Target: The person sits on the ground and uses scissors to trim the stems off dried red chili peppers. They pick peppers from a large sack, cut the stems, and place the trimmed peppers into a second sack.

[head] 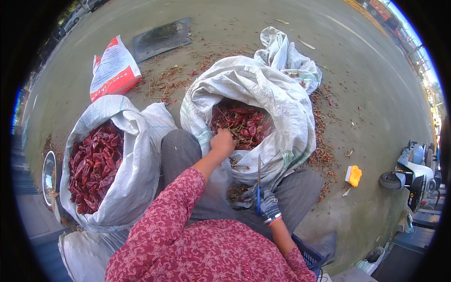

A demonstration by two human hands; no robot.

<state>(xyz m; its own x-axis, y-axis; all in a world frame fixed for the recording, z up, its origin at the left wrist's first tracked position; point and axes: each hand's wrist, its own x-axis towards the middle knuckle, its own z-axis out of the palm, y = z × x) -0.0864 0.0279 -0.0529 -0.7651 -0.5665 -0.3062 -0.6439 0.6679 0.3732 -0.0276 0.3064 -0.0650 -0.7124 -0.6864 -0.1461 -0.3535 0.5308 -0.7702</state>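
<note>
In front of me a white woven sack (292, 105) with a rolled rim holds dried red chillies (252, 124), many with stems. My bare left hand (223, 142) reaches over its near left rim, with the fingertips down among the chillies and stems. Whether it grips one is hidden. In a grey knitted glove, my right hand (269, 204) holds a pair of scissors (259, 187) with a blue handle, blades pointing away from me. It rests by my right thigh, just outside the sack. On my left, a second white woven sack (137, 169) is filled with dried red chillies (95, 167).
A red-and-white printed bag (116, 72) and a dark flat sheet (162, 37) lie beyond the sacks. Stem scraps (322, 141) litter the concrete. At right are a yellow-and-white sponge (353, 176) and a parked scooter (415, 176). A blue plastic basket (308, 252) stands behind my right arm.
</note>
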